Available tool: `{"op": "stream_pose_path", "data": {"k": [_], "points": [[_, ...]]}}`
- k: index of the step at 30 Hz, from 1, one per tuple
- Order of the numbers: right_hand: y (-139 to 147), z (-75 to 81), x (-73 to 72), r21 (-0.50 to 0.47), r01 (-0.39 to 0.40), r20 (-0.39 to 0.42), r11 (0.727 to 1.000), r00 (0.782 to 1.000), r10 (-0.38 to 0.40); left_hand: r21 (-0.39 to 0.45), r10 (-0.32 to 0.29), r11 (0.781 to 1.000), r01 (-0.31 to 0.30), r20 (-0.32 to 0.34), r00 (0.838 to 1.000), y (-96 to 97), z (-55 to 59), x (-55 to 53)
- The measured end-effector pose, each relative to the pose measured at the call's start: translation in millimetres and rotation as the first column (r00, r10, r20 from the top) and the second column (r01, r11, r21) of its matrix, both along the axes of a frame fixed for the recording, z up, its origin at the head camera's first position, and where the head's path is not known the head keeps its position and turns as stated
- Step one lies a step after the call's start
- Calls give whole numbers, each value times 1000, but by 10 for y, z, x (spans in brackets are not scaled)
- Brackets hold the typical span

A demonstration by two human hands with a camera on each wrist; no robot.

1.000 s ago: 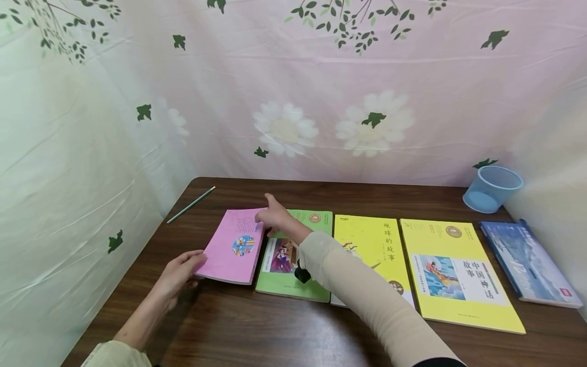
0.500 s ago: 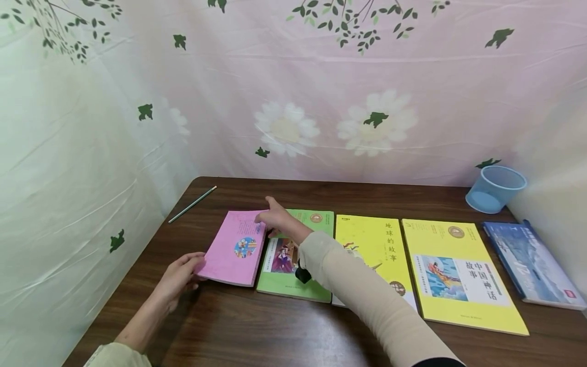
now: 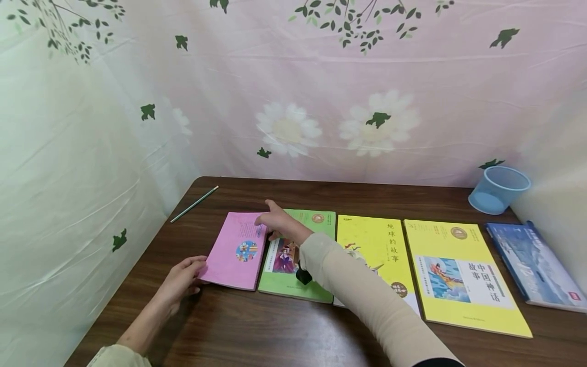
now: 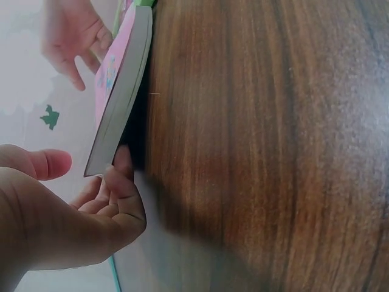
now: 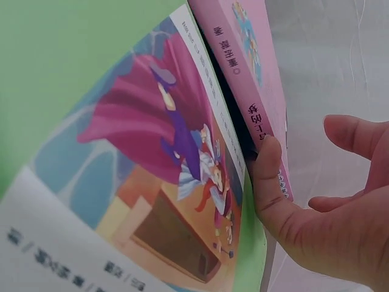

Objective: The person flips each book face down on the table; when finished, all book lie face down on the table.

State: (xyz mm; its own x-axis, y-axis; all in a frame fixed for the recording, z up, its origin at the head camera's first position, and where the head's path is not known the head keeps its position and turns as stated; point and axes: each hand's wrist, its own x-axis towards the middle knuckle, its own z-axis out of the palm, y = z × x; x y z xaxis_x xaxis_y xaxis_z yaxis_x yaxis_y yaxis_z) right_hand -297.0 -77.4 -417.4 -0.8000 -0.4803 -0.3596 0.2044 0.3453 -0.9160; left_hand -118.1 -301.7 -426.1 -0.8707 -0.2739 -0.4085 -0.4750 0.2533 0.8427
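A pink book (image 3: 231, 260) with a small round picture lies tilted at the row's left end, its near left corner raised off the table. My left hand (image 3: 183, 280) holds that corner; in the left wrist view its fingers (image 4: 124, 188) curl beneath the pages and the thumb stands apart from the cover. At the far right corner, my right hand (image 3: 279, 221) grips the book, and the right wrist view shows one finger (image 5: 267, 173) against its spine. The green book (image 5: 55, 79), with a picture of a purple-clad figure, lies close beside the spine, partly covered by my right sleeve.
Two yellow books (image 3: 369, 229) (image 3: 472, 316) and a blue book (image 3: 534, 265) continue the row rightward on the dark wooden table (image 3: 238, 326). A blue bin (image 3: 497, 191) stands at the back right. A thin pencil-like stick (image 3: 194, 204) lies back left. Patterned cloth surrounds the table.
The pink book's near edge has come slightly toward me and down, with my left hand following it. My right hand stays at the far corner. The whole view has shifted a little.
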Motion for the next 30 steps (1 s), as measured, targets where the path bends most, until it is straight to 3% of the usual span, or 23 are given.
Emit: {"op": "stream_pose_path", "data": {"k": [20,30], "points": [[-3,19,5,-8,5,22,1000,1000,-5,0,-9,1000,9,20,1000,23,40,14],[-3,37,15,29,34,-17,999,999,-33,14,-16,1000,16,19,1000,22,48,28]]}}
